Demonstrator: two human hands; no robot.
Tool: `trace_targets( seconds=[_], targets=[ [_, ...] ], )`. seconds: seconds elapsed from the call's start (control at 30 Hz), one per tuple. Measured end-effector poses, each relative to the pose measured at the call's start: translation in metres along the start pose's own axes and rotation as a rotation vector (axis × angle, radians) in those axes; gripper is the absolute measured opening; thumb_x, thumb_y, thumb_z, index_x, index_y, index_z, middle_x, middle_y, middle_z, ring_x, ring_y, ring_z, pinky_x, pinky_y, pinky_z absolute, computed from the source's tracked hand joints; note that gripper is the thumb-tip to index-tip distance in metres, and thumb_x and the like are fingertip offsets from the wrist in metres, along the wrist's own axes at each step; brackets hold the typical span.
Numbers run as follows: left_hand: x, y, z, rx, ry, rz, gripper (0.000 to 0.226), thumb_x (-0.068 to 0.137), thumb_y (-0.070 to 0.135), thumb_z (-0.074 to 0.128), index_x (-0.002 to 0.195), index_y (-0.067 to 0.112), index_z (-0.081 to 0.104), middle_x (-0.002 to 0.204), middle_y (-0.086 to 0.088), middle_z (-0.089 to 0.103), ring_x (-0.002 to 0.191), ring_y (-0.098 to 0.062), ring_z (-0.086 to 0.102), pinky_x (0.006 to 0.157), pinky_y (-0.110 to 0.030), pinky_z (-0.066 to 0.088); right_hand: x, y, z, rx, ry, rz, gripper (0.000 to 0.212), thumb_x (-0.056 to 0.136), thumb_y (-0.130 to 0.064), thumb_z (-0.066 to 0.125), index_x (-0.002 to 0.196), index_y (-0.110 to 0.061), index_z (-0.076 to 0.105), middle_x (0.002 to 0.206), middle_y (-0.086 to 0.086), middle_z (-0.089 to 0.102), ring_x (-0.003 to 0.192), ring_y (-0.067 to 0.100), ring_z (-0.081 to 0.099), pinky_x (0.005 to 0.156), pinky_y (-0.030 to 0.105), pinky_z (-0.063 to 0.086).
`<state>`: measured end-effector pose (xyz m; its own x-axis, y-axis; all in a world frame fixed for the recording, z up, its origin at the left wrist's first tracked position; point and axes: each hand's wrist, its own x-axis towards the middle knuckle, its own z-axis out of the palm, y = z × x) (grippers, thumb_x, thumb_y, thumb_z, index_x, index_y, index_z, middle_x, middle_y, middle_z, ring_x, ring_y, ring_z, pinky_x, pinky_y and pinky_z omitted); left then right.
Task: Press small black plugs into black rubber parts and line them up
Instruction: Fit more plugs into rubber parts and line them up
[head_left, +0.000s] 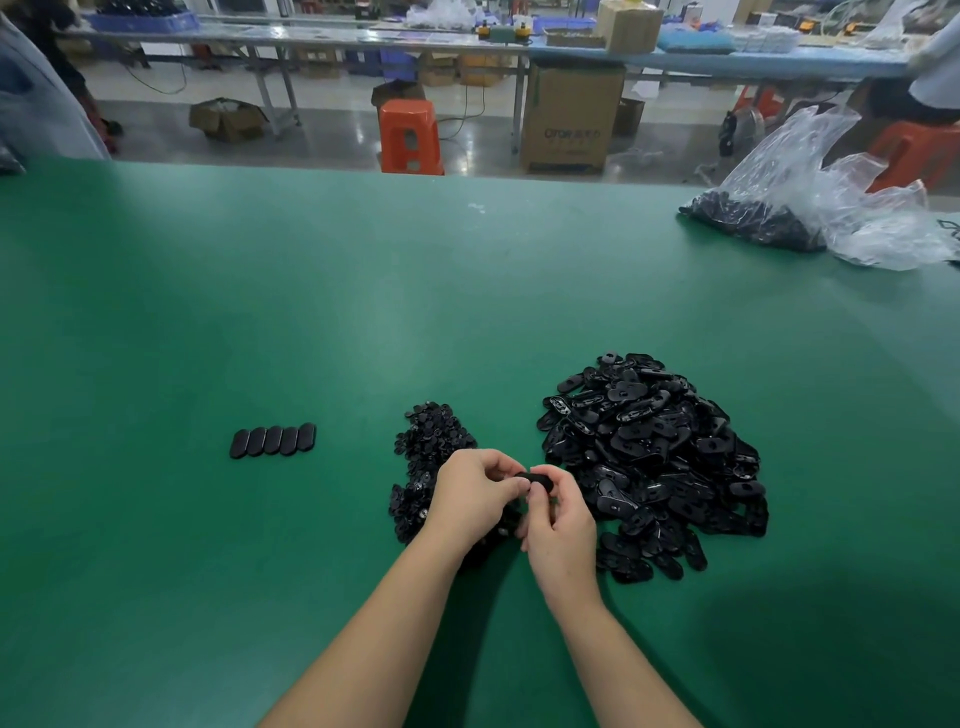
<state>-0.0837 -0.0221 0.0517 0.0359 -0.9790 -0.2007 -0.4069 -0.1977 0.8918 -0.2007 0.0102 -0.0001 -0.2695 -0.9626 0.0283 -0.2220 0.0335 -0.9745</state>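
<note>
There is just one camera. It sits on the person's head and looks forward and down, so the green table (260, 312) fills most of the picture from the bottom edge up to about a quarter of the way from the top. The lens is wide, so the table edge bends a little and the sides stretch. The two arms come in from the bottom middle, and the left hand (470, 496) and right hand (558, 525) sit close to the camera, just below the middle. Far away, along the top of the picture, are the floor, an orange stool (410, 136) and long work benches (311, 36). No second view is there to share anything with.
</note>
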Motion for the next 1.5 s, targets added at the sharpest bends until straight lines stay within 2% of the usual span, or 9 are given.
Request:
trace_targets(
  seconds=[0.13,0.27,0.47,0.73,0.93,1.2,1.33,1.43,1.5],
  targets=[
    [0.0,0.0,0.003,-0.011,-0.012,-0.004,0.009,0.085,0.013,0.075,0.079,0.02,0.074,0.068,0.003,0.07,0.041,-0.001,0.051,0.044,-0.019,0.044,0.001,0.001,-0.001,0.01,0.0,0.001,0.022,0.102,-0.014,0.053,0.104,-0.033,0.063,0.071,-0.005,0.065,0.059,0.015,0.058,0.063,0.043,0.054],
    [-0.002,-0.001,0.005,-0.011,-0.01,-0.015,0.007,0.085,0.014,0.075,0.08,0.018,0.073,0.07,0.0,0.071,0.041,-0.001,0.051,0.044,-0.02,0.045,0.0,0.001,-0.002,0.028,-0.02,0.009,0.024,0.102,-0.011,0.052,0.103,-0.032,0.064,0.061,-0.005,0.062,0.05,0.01,0.054,0.053,0.033,0.048],
    [-0.005,0.002,0.009,0.03,0.01,-0.046,0.005,0.084,0.017,0.073,0.08,0.017,0.07,0.077,-0.003,0.071,0.064,-0.021,0.066,0.063,-0.044,0.061,0.0,0.003,-0.003,0.027,-0.019,0.021,0.024,0.103,-0.01,0.05,0.104,-0.029,0.065,0.074,-0.006,0.067,0.051,0.007,0.054,0.055,0.03,0.048],
    [-0.01,0.006,0.011,0.102,0.042,-0.011,0.006,0.083,0.018,0.071,0.078,0.019,0.067,0.077,0.002,0.068,0.07,-0.015,0.062,0.07,-0.039,0.058,0.0,0.002,-0.005,0.042,-0.011,0.025,0.023,0.104,-0.012,0.05,0.102,-0.029,0.065,0.068,-0.009,0.064,0.048,0.007,0.052,0.048,0.026,0.045],
    [-0.013,0.006,0.008,0.099,0.046,0.027,0.007,0.083,0.021,0.071,0.077,0.021,0.068,0.073,0.002,0.069,0.064,-0.011,0.058,0.066,-0.037,0.057,0.0,0.001,-0.005,0.021,-0.011,-0.007,0.013,0.102,-0.017,0.056,0.1,-0.027,0.064,0.079,-0.004,0.067,0.065,0.014,0.058,0.063,0.037,0.05],
    [-0.014,0.008,0.007,0.209,0.013,0.125,0.007,0.088,0.018,0.064,0.088,0.02,0.071,0.079,0.008,0.067,0.072,-0.007,0.059,0.063,-0.019,0.043,0.003,0.002,-0.006,0.075,-0.012,0.032,0.014,0.102,-0.014,0.056,0.097,-0.025,0.062,0.08,0.0,0.064,0.072,0.017,0.057,0.07,0.048,0.051],
    [-0.015,0.003,0.005,0.262,-0.012,0.215,0.018,0.089,0.012,0.061,0.102,0.023,0.068,0.081,0.013,0.063,0.07,-0.001,0.055,0.065,-0.015,0.041,0.002,-0.001,-0.005,0.106,-0.021,0.049,0.012,0.103,-0.012,0.054,0.1,-0.02,0.063,0.081,0.001,0.064,0.073,0.018,0.056,0.07,0.042,0.048],
    [-0.017,-0.002,0.0,0.405,-0.044,0.401,0.028,0.091,0.011,0.059,0.115,0.024,0.067,0.082,0.018,0.053,0.074,-0.001,0.05,0.07,-0.012,0.039,0.0,-0.004,-0.006,0.154,-0.037,0.077,0.015,0.105,-0.011,0.051,0.101,-0.018,0.064,0.068,0.0,0.059,0.06,0.017,0.051,0.06,0.038,0.044],
    [-0.018,-0.006,-0.005,0.473,-0.063,0.486,0.029,0.093,0.013,0.057,0.118,0.024,0.067,0.09,0.015,0.055,0.084,-0.006,0.053,0.078,-0.021,0.045,-0.001,-0.006,-0.006,0.206,-0.059,0.103,0.018,0.106,-0.01,0.047,0.105,-0.015,0.065,0.058,0.0,0.055,0.051,0.016,0.048,0.05,0.033,0.041]
  ],
)
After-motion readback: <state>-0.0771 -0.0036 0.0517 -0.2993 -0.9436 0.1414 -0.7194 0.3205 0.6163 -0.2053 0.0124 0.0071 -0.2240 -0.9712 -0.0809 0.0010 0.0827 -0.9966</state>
